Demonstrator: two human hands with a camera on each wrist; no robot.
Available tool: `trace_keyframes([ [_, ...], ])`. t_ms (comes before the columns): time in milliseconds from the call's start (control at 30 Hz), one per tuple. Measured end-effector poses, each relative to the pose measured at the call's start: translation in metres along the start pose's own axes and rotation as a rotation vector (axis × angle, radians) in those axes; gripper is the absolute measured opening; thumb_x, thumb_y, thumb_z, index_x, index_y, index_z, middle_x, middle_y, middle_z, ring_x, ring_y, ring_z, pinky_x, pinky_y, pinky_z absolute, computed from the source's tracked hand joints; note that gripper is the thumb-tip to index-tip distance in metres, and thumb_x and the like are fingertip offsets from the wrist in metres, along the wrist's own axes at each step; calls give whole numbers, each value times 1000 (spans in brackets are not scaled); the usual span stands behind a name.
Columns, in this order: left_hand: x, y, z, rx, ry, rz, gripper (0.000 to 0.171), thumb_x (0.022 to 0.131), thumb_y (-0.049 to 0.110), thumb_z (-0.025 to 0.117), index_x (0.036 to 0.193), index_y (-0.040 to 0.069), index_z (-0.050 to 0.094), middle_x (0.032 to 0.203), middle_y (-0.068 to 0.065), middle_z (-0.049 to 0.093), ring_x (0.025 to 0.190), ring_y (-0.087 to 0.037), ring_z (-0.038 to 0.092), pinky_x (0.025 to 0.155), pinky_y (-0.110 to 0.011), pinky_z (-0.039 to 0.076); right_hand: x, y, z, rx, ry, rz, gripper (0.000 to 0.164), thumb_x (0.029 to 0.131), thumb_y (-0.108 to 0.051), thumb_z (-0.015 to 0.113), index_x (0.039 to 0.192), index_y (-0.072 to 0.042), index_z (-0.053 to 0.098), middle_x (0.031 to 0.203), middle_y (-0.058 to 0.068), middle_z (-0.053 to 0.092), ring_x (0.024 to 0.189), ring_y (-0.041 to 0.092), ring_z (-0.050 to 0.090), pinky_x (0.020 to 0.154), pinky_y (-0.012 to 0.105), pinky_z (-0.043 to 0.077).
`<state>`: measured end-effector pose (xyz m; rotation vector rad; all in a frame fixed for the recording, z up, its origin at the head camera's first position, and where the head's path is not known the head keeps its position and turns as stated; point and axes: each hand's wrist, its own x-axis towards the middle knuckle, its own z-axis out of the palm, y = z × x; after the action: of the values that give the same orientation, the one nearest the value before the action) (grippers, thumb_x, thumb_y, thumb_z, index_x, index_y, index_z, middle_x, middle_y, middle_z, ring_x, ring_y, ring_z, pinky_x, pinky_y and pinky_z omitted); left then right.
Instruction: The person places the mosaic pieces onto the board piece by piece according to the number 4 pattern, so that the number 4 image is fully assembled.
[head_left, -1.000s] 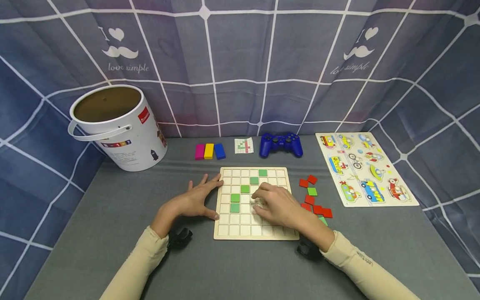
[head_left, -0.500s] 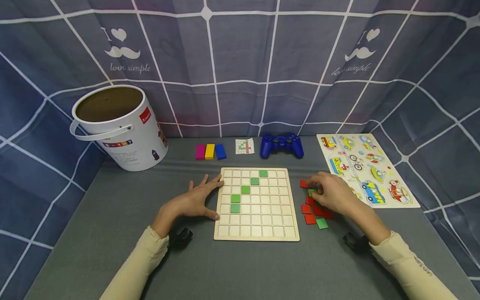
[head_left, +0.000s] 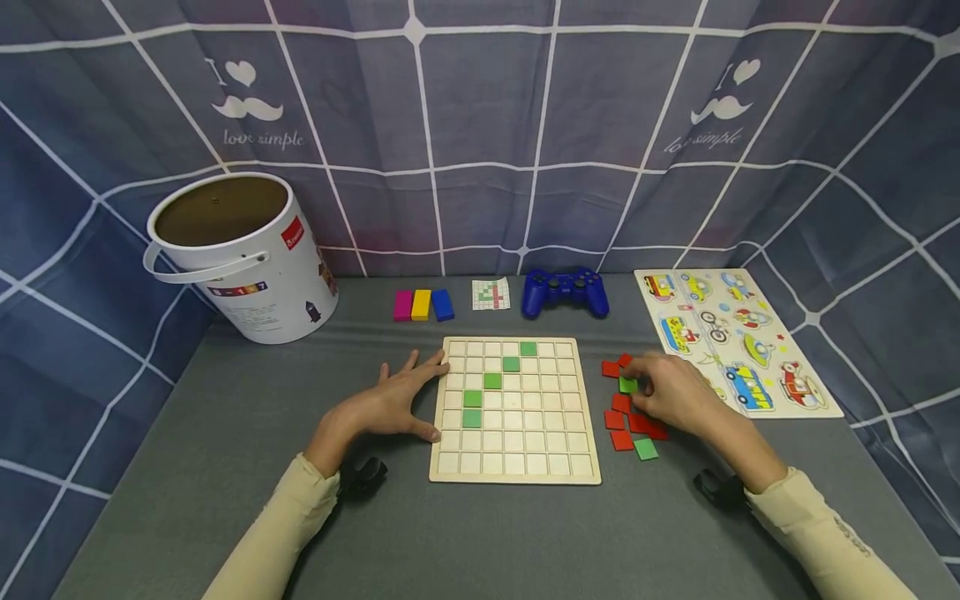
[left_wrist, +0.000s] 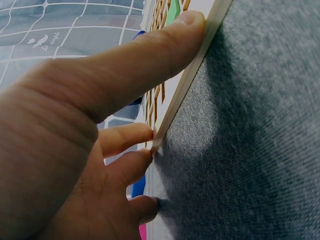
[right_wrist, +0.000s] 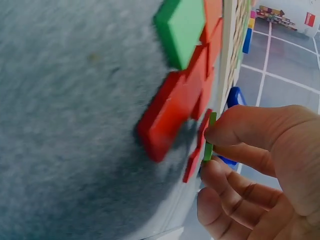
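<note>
My left hand [head_left: 378,408] lies with fingers spread at the left edge of a wooden grid board [head_left: 513,477]. Its thumb [left_wrist: 145,55] and fingertips touch the board's rim. Several green tiles, one of them a lower-left tile [head_left: 472,419], sit in cells in a rising diagonal. Right of the board, my right hand [head_left: 678,390] pinches a green square tile [right_wrist: 209,142] by its edges between thumb and fingers. Loose red tiles [head_left: 622,440] and another green tile [head_left: 646,449] lie around it on the grey cloth, some overlapping and partly hidden by the hand.
Behind the board are magenta, yellow and blue blocks [head_left: 422,305], a small pattern card [head_left: 491,294] and a blue game controller [head_left: 566,293]. A white bucket [head_left: 277,304] stands at back left. A vehicle picture puzzle board [head_left: 795,409] lies at right.
My right hand has moved from over the board out to the loose tiles on the right, where it now pinches a green one. The left hand has stayed at the board's edge.
</note>
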<state>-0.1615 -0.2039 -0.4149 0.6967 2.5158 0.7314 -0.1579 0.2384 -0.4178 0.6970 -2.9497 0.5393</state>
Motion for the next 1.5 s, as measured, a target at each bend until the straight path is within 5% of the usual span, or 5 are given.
trace_keyframes([
  [267,0,0,0,6,1,6,106,74,34,90,159,13,28,167,-7,6,150,-42,-5,106,-76,-8,1,-20,1,14,32,-40,25,74,-6,78,98,-9,75,93,3,63,65,10,49,54,29,40],
  [800,0,-2,0,14,-9,-3,107,75,36,89,159,13,27,167,-7,6,150,-41,-5,106,-75,-8,24,-92,38,127,54,-228,23,74,-7,76,95,-12,74,90,-5,62,63,5,46,54,24,40],
  [1200,0,-2,0,7,-8,-5,106,76,36,89,159,12,27,167,-8,6,149,-43,-5,106,-76,-7,41,-137,60,137,-29,-345,21,77,-7,72,98,-11,74,85,-3,57,58,5,42,53,23,38],
  [1500,0,-1,1,0,-7,-2,106,75,35,89,159,13,27,167,-7,7,150,-42,-5,106,-75,-7,50,-151,67,91,-39,-354,23,76,-10,74,98,-12,75,85,-3,57,60,8,43,53,23,39],
])
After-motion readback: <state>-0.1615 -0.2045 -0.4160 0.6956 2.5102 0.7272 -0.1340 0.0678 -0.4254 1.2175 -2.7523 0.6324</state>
